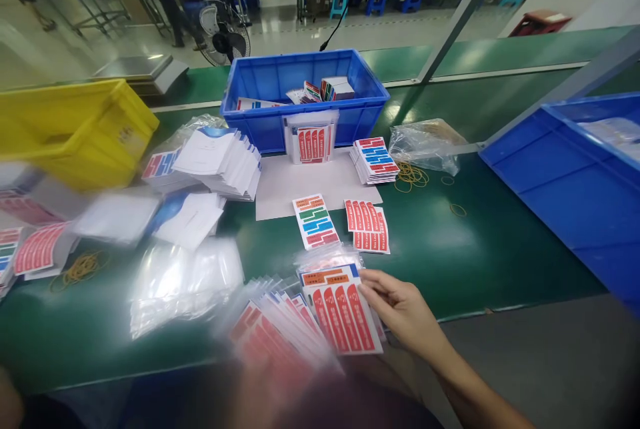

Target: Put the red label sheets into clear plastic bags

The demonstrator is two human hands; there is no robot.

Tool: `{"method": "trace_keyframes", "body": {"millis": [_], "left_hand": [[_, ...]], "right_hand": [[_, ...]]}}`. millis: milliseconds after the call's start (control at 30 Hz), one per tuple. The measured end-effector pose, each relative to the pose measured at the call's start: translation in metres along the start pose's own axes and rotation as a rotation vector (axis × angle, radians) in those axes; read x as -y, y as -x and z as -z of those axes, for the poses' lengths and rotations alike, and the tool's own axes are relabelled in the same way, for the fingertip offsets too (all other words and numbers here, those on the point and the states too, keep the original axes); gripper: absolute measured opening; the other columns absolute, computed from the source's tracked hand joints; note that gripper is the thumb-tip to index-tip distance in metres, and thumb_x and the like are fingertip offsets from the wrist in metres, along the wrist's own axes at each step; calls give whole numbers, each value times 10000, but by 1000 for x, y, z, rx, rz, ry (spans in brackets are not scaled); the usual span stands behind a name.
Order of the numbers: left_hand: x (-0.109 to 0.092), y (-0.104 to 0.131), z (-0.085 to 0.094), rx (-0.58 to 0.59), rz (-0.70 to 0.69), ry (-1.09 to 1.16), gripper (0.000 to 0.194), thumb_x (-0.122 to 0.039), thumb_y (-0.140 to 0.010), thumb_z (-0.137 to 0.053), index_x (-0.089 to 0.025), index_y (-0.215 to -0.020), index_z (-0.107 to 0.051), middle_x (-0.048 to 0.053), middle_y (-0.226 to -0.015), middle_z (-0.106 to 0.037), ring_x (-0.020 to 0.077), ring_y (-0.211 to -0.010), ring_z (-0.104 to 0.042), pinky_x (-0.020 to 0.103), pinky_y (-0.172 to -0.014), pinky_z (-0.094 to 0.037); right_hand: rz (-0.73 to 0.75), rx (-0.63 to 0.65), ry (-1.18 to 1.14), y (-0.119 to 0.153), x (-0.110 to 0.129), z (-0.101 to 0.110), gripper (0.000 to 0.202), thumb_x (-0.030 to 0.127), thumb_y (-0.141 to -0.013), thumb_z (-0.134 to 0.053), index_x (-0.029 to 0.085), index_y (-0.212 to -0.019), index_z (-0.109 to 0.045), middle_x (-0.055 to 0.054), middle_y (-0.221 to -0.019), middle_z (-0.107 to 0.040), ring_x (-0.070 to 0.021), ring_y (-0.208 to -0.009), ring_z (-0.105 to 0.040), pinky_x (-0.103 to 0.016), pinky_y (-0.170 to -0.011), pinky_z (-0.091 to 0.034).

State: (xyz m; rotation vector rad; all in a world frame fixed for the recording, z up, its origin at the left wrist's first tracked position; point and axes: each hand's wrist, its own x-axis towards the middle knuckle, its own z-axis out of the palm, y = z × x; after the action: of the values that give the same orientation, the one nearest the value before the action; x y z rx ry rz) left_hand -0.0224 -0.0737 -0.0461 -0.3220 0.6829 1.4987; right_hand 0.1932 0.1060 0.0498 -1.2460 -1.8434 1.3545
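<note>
My right hand (403, 309) rests at the near edge of the green belt (475, 249), fingertips touching the right side of a bagged sticker sheet with red labels (343, 312). That sheet tops a fanned row of similar bagged sheets (280, 329) spreading to the left. Just beyond lie two loose sheets: a multicoloured label sheet (315, 220) and a red label sheet (367, 225). My left hand is out of view; the lower left is blurred.
A blue bin (300, 85) with sticker packs stands at the back, a yellow bin (75, 129) left, another blue bin (575, 175) right. White booklets (220, 162), a label stack (374, 160), empty plastic bags (185, 282) and rubber bands (411, 177) lie around.
</note>
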Motion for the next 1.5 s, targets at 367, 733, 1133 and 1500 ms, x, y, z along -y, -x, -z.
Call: {"method": "trace_keyframes", "body": {"millis": [367, 733, 1133, 1500], "left_hand": [[9, -6, 10, -52, 13, -13, 363, -154, -835, -490, -244, -1133, -677, 71, -993, -745, 260, -944, -692, 413, -956, -514], [8, -6, 16, -60, -9, -2, 391, -107, -821, -507, -257, -1142, -670, 67, -1037, -734, 265, -987, -677, 435, -1003, -471], [2, -5, 15, -142, -42, 8, 418, -139, -836, -538, -322, -1204, -620, 24, -1025, -740, 213, -945, -694, 377, -993, -491], [6, -7, 17, -211, -52, -21, 396, -172, -812, -583, -284, -1187, -639, 62, -1008, -743, 262, -923, -698, 425, -940, -527]], "right_hand": [[17, 209, -59, 12, 21, -33, 256, 343, -943, -486, 185, -783, -609, 19, -641, -607, -132, -584, -569, -228, -558, -458], [130, 100, 130, 0, 5, -21, 423, 338, -927, -510, 198, -1325, -467, -106, -1259, -585, -237, -1107, -572, -344, -924, -471], [102, -86, 138, -9, -2, -9, 437, 335, -927, -502, 182, -1333, -452, -115, -1199, -615, -250, -1082, -580, -348, -867, -494], [-11, 213, -62, -1, 14, -28, 293, 331, -955, -445, 185, -1184, -555, 68, -548, -462, -112, -485, -462, -214, -488, -392]]}}
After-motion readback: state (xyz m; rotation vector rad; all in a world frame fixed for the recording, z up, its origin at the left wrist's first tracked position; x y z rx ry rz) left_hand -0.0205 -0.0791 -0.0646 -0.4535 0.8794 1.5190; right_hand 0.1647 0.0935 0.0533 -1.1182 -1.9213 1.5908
